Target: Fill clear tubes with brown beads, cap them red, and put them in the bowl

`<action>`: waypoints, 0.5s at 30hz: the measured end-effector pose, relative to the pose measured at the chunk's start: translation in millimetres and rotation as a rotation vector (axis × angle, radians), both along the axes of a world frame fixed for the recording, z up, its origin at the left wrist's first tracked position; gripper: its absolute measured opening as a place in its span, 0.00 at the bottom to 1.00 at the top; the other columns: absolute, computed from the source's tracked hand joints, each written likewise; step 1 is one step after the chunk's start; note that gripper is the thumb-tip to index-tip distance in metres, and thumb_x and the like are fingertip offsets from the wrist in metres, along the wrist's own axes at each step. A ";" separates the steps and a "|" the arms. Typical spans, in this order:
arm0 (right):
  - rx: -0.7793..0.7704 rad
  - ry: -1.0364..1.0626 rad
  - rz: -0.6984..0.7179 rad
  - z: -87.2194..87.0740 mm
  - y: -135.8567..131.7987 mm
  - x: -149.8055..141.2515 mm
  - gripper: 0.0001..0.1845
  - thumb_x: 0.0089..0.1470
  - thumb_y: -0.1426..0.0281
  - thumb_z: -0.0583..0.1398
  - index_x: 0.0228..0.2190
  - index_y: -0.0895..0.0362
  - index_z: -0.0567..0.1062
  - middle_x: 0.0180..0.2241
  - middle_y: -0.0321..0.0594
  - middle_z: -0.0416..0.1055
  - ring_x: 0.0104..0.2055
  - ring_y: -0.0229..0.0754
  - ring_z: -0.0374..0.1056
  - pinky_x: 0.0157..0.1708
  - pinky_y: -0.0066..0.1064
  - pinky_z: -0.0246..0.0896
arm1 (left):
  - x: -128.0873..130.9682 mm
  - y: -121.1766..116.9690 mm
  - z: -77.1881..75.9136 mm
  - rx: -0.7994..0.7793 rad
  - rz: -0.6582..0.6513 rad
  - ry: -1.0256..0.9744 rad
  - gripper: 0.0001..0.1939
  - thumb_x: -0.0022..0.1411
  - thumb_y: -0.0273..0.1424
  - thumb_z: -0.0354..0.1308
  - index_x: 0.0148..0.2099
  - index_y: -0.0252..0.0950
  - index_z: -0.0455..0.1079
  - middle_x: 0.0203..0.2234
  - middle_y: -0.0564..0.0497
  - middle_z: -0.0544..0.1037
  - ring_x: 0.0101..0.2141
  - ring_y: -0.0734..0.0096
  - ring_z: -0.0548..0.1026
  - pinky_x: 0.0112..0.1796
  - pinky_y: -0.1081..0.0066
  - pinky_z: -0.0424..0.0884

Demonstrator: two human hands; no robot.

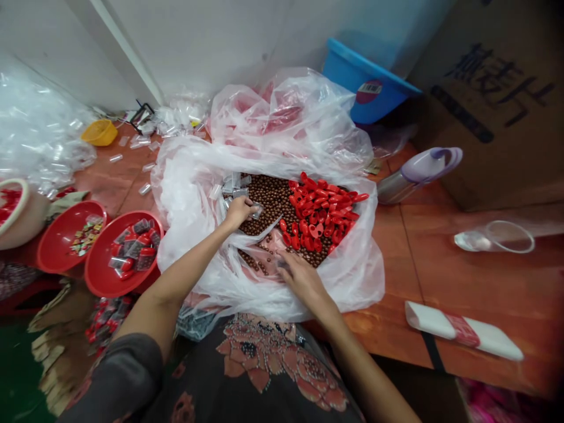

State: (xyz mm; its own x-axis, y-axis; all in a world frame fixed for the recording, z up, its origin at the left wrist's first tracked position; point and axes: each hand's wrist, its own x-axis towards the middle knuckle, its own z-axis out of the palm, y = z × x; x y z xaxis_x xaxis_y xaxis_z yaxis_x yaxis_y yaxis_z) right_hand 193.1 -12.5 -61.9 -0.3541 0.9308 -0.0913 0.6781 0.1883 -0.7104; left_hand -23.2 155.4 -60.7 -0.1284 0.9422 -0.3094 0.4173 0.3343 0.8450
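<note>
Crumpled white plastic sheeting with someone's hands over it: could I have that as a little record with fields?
Base: crumpled white plastic sheeting
Contents: small round brown balls; a heap of scoop-shaped red plastic pieces
Left hand: fingers hold a small clear plastic container
Right hand: low over the sheeting; grip unclear
Beside, left: round red plastic bowl of red-and-clear containers
Beside, right: clear bottle with lilac top

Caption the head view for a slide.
Left hand holding a clear container, right hand near brown balls and red plastic pieces in an open plastic bag.
</note>
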 end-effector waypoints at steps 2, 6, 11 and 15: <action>0.013 0.008 0.022 -1.0 -0.4 -0.3 0.28 0.58 0.73 0.56 0.60 0.54 0.65 0.53 0.47 0.74 0.53 0.50 0.69 0.54 0.45 0.65 | 9.3 5.9 -4.8 0.041 0.022 -0.059 0.12 0.51 0.26 0.67 0.36 0.34 0.66 0.23 0.54 0.73 0.22 0.73 0.73 0.25 0.73 0.71; 0.046 0.011 0.049 -2.7 -2.3 -0.7 0.29 0.58 0.74 0.56 0.61 0.54 0.65 0.53 0.47 0.74 0.53 0.50 0.68 0.54 0.45 0.65 | 25.6 14.9 -15.2 0.139 0.061 -0.157 0.10 0.54 0.25 0.64 0.36 0.35 0.64 0.25 0.54 0.72 0.25 0.74 0.74 0.28 0.74 0.73; 0.130 -0.004 0.035 -7.0 -4.1 -1.7 0.27 0.59 0.72 0.57 0.59 0.56 0.67 0.54 0.49 0.71 0.55 0.53 0.65 0.56 0.49 0.63 | 33.5 21.3 -26.8 0.221 0.096 -0.238 0.12 0.53 0.26 0.64 0.37 0.35 0.63 0.27 0.55 0.72 0.28 0.74 0.74 0.29 0.74 0.73; 0.212 0.029 -0.015 -8.1 -3.4 -2.3 0.25 0.60 0.70 0.56 0.58 0.53 0.68 0.54 0.50 0.70 0.55 0.53 0.65 0.55 0.51 0.64 | 36.2 24.5 -34.8 0.262 0.102 -0.305 0.13 0.53 0.29 0.65 0.37 0.36 0.63 0.28 0.55 0.72 0.29 0.75 0.73 0.31 0.74 0.73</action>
State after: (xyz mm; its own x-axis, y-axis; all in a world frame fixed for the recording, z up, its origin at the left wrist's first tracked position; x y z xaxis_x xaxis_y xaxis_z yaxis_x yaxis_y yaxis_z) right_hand 190.8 -15.9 -70.0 -0.3396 0.9332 0.1176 0.6617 0.3259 -0.6752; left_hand 12.9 179.8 -95.5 -0.1643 0.9814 -0.0989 0.1101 0.1179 0.9869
